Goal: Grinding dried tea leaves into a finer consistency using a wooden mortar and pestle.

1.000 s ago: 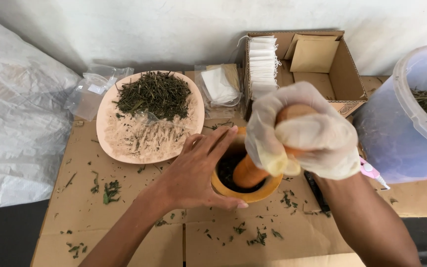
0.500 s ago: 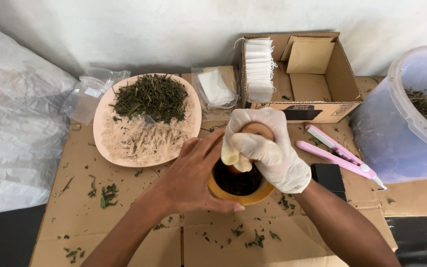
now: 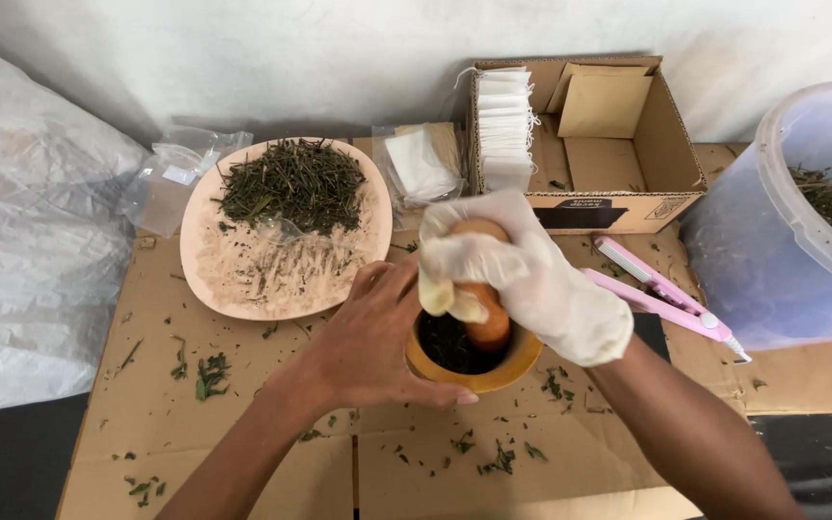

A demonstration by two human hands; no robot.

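One wooden mortar point(image 3: 474, 371), round, yellow-orange, with a thick rim, is sitting on the flattened cardboard sheet point(image 3: 243, 424) near the middle of the view; dark crushed leaf is lying in its hollow. One wooden pestle point(image 3: 486, 323), orange-brown with a rounded head, is standing tilted inside the mortar, its lower end down among the leaf.

The right hand point(image 3: 522, 274), wearing a thin whitish glove, is wrapping its fingers closed around the upper part of the pestle. The left hand point(image 3: 377, 337), bare, is pressing against the mortar's left side, fingers curled partway round the rim and thumb lying along the near edge.

Other items, counted:
- One pink oval plate point(image 3: 233, 289), lying just left of the mortar, carrying one heap of dried green herb point(image 3: 293, 185) on its far half and pale powdery residue on its near half.
- One open cardboard box point(image 3: 671, 144) behind the mortar, holding one upright stack of white filter bags point(image 3: 506, 125) and brown paper envelopes; how many envelopes cannot be told.
- Two clear plastic pouches, one point(image 3: 170, 178) left of the plate and one point(image 3: 421, 164) between plate and box.
- One pink sealing clamp point(image 3: 662, 299), lying to the right of the mortar.
- One translucent bucket point(image 3: 772, 250) at the right edge, holding more dried herb.
- One large sheet of crumpled plastic point(image 3: 31, 260) at the left.
- Loose leaf scraps, scattered over the cardboard.
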